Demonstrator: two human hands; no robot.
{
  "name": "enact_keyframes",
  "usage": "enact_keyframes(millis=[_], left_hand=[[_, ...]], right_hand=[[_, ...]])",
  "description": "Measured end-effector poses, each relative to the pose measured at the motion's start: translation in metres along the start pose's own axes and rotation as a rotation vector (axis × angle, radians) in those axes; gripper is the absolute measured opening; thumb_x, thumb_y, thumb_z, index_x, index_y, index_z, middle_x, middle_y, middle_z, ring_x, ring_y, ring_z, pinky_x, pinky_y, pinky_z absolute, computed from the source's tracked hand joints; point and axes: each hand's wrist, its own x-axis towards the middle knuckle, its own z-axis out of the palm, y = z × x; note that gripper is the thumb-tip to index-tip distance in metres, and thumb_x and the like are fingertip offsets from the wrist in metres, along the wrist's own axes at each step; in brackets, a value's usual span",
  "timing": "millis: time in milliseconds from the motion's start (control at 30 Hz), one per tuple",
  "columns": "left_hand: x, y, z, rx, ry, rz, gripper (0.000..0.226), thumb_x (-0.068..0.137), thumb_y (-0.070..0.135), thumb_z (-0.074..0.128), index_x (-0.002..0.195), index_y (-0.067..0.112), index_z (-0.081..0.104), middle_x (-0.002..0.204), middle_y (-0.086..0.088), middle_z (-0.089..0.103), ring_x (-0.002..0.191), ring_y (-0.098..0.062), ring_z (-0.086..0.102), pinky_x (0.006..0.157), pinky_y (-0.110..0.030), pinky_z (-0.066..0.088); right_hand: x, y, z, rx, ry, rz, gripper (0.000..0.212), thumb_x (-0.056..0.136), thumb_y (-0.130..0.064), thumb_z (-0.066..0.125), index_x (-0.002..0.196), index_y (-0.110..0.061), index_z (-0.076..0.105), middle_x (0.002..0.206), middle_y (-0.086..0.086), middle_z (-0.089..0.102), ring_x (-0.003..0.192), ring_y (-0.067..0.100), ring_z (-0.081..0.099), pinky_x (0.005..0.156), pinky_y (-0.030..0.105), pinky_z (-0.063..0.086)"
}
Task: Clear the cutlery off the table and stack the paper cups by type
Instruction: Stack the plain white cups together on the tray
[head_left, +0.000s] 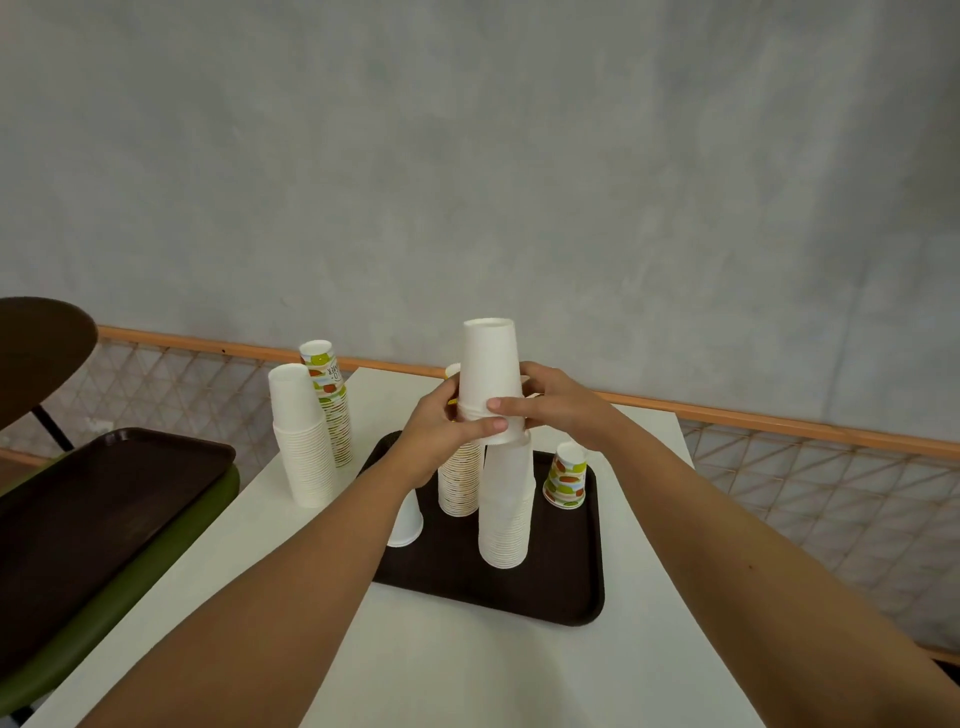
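Desk, white; carries one dark tray. On the tray, all cups mouth-down: tall white stack; patterned stack just behind it; single patterned cup to the right; single white cup partly hidden by the left forearm. Held white cups – a few nested – directly over the tall white stack, pinched by the left grip and right grip from either side. Left of the tray, on the desk: second white stack; second patterned stack, touching. Off the desk – spare tray on a green seat; orange rail; grey wall.
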Motion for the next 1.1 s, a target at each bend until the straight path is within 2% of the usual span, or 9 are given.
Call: enact_keyframes(millis=[133, 233, 333, 533, 633, 700, 800, 933, 1100], left_hand=[[0.011, -0.003, 0.011, -0.005, -0.03, 0.004, 0.074, 0.07, 0.016, 0.08, 0.134, 0.023, 0.043, 0.126, 0.001, 0.058, 0.116, -0.019, 0.055, 0.097, -0.038, 0.049], [0.017, -0.007, 0.02, 0.025, -0.031, -0.014, 0.078, 0.07, 0.017, 0.08, 0.136, 0.024, 0.04, 0.128, 0.002, 0.055, 0.118, -0.018, 0.053, 0.093, -0.032, 0.047], [0.02, -0.013, 0.027, 0.097, -0.043, -0.049, 0.081, 0.072, 0.019, 0.079, 0.14, 0.024, 0.034, 0.133, 0.001, 0.05, 0.123, -0.019, 0.047, 0.099, -0.036, 0.043], [0.017, -0.027, 0.031, 0.188, -0.129, -0.114, 0.088, 0.074, 0.023, 0.077, 0.145, 0.027, 0.025, 0.143, 0.003, 0.041, 0.134, -0.02, 0.037, 0.102, -0.036, 0.037], [0.016, -0.031, 0.028, 0.209, -0.112, -0.148, 0.098, 0.073, 0.026, 0.078, 0.149, 0.027, 0.016, 0.151, 0.003, 0.031, 0.139, -0.018, 0.03, 0.109, -0.041, 0.031], [0.014, -0.03, 0.024, 0.191, -0.09, -0.146, 0.1, 0.072, 0.027, 0.079, 0.149, 0.027, 0.016, 0.151, 0.003, 0.031, 0.139, -0.018, 0.031, 0.109, -0.039, 0.03], [0.011, -0.026, 0.016, 0.166, -0.036, -0.131, 0.09, 0.074, 0.028, 0.077, 0.146, 0.028, 0.024, 0.146, 0.002, 0.038, 0.135, -0.019, 0.037, 0.106, -0.037, 0.032], [0.007, -0.02, 0.004, 0.116, 0.104, -0.12, 0.06, 0.082, 0.026, 0.07, 0.135, 0.023, 0.041, 0.126, -0.001, 0.053, 0.117, -0.019, 0.052, 0.098, -0.034, 0.041], [-0.001, -0.017, -0.017, 0.155, 0.286, -0.112, 0.035, 0.085, 0.027, 0.066, 0.117, 0.02, 0.054, 0.107, 0.001, 0.058, 0.106, -0.02, 0.057, 0.095, -0.041, 0.049]], right_hand=[[0.002, 0.011, -0.008, 0.022, 0.079, -0.009, 0.068, 0.074, -0.033, 0.078, 0.133, -0.019, 0.047, 0.12, 0.003, 0.059, 0.109, 0.02, 0.058, 0.094, 0.043, 0.051], [0.003, 0.022, -0.01, 0.013, 0.12, -0.002, 0.067, 0.073, -0.032, 0.078, 0.131, -0.021, 0.047, 0.119, 0.001, 0.058, 0.109, 0.019, 0.056, 0.094, 0.039, 0.05], [0.003, 0.032, -0.008, 0.003, 0.126, 0.02, 0.07, 0.074, -0.033, 0.077, 0.134, -0.022, 0.043, 0.124, 0.0, 0.055, 0.11, 0.017, 0.054, 0.089, 0.033, 0.049], [0.0, 0.049, -0.005, -0.02, 0.053, 0.06, 0.068, 0.079, -0.03, 0.073, 0.137, -0.025, 0.038, 0.125, -0.005, 0.051, 0.113, 0.017, 0.052, 0.081, 0.023, 0.046], [0.001, 0.048, -0.007, -0.019, 0.062, 0.097, 0.066, 0.079, -0.036, 0.073, 0.136, -0.029, 0.04, 0.126, -0.001, 0.051, 0.113, 0.017, 0.051, 0.087, 0.026, 0.044], [0.001, 0.045, -0.008, -0.028, 0.079, 0.089, 0.064, 0.08, -0.041, 0.07, 0.136, -0.029, 0.04, 0.126, 0.0, 0.05, 0.112, 0.017, 0.051, 0.089, 0.028, 0.042], [0.001, 0.036, -0.007, -0.019, 0.136, 0.04, 0.058, 0.082, -0.043, 0.067, 0.133, -0.028, 0.043, 0.124, 0.001, 0.052, 0.111, 0.017, 0.052, 0.087, 0.028, 0.044], [0.002, 0.018, -0.004, 0.051, 0.271, -0.076, 0.047, 0.083, -0.035, 0.069, 0.124, -0.02, 0.052, 0.111, 0.008, 0.06, 0.1, 0.019, 0.058, 0.074, 0.019, 0.046], [0.004, -0.013, 0.012, -0.006, 0.405, -0.198, 0.037, 0.086, -0.028, 0.066, 0.119, -0.013, 0.056, 0.094, 0.002, 0.059, 0.078, 0.006, 0.053, 0.066, 0.013, 0.043]])
